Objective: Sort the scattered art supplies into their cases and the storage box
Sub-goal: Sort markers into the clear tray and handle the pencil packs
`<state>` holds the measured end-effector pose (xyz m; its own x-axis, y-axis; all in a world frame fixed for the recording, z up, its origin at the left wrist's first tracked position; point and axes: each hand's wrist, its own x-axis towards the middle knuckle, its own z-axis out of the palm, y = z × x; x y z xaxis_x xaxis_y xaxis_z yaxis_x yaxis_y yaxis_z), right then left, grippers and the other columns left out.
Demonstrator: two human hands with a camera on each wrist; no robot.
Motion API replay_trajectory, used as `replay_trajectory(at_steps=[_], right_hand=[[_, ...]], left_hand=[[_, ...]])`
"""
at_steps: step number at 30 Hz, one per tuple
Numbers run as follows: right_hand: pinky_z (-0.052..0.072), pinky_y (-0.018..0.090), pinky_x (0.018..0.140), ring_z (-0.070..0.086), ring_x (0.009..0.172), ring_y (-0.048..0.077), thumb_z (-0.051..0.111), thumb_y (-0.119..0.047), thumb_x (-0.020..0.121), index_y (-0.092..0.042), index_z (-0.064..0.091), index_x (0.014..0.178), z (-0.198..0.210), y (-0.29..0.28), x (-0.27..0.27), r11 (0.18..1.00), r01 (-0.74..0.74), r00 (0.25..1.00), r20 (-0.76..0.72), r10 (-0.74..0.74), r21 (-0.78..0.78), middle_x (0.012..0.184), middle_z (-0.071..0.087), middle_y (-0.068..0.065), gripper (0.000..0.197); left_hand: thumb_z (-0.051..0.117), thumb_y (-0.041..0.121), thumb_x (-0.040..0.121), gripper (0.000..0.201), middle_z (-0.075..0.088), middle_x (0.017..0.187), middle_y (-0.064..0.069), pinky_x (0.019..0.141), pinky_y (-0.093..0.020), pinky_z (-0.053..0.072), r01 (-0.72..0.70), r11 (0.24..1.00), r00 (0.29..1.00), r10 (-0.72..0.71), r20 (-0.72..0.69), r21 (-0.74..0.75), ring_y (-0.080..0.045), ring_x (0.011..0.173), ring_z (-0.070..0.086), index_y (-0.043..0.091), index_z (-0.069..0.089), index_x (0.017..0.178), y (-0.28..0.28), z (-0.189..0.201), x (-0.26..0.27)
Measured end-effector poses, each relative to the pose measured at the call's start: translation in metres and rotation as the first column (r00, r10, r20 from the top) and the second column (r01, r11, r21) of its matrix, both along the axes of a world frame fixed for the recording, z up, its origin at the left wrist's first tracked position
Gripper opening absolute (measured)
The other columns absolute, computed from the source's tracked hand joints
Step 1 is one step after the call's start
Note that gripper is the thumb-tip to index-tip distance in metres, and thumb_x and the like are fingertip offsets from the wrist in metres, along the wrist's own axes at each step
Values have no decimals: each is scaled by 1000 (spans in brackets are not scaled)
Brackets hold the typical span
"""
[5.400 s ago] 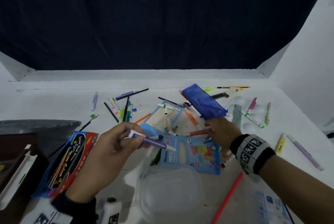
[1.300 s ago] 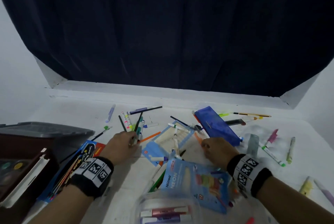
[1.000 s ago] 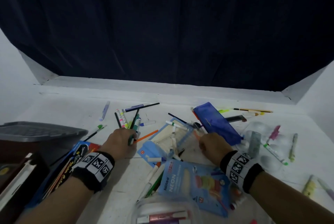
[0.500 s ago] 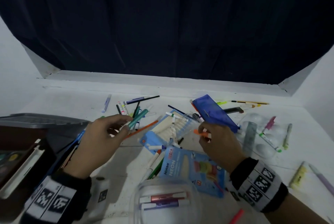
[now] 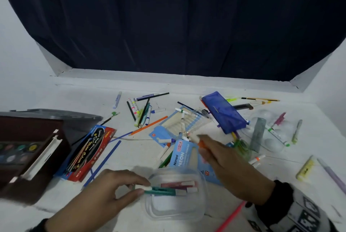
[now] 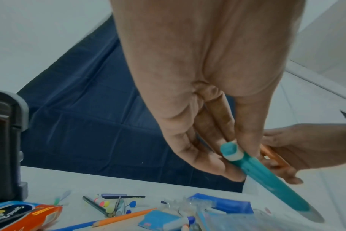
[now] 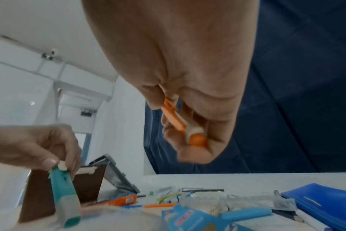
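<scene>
Nearby, a clear plastic tub point(image 5: 175, 211) sits closest to the person, already holding two markers, so it serves as the drop point. Over its rim, the left hand point(image 5: 104, 196) pinches a teal marker point(image 5: 161, 191) by its white end, tip pointing inward, ready to drop. Beyond, the right hand point(image 5: 228, 164) curls around an orange marker point(image 5: 201, 143), seemingly queued next.

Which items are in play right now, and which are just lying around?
In play:
- left hand pinching the teal marker over the clear container
- right hand holding the orange marker
- two markers lying in the container

Lying about:
- blue pencil case
- Ninso neon pack
- red pencil box
- watercolor set
- yellow highlighter
</scene>
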<state>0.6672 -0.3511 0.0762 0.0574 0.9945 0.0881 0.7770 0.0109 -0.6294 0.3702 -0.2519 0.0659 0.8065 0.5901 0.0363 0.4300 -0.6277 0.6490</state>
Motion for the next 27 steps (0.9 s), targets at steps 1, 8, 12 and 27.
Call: replay_trajectory(at_steps=[1,8,12,27], right_hand=[[47,29,82,57,91,7,26,-48,100,-42,43,129,-5,-1,-2,998,-56,993,101,59,-34,99,55,-9,34],[46,29,90,51,112,15,41,-12,100,-24,52,137,-17,-7,-17,944,-254,890,331,313,-211,123,48,-3,40],[42,26,90,51,104,8,44,-31,102,-27,61,121,-25,-12,-19,951,-259,909,290,299,-167,114,62,-7,26],[43,32,80,60,90,19,53,-28,99,-24,70,113,-49,-6,-39,937,-318,835,425,349,-144,105,63,0,23]], left_hand=[[59,64,84,27,69,102,33,81,-12,49,21,1000,999,-21,-25,1,6,92,67,56,69,108,-3,-2,1],[62,45,94,22,65,113,30,92,-10,44,128,989,977,-114,-180,69,12,105,58,45,68,116,-13,-21,14],[61,42,95,24,64,114,25,92,-12,43,124,985,975,-98,-198,120,7,107,57,41,69,117,-17,-24,18],[70,44,71,16,70,77,17,67,-30,46,86,921,925,67,-374,379,-10,76,62,39,76,85,-24,-42,48]])
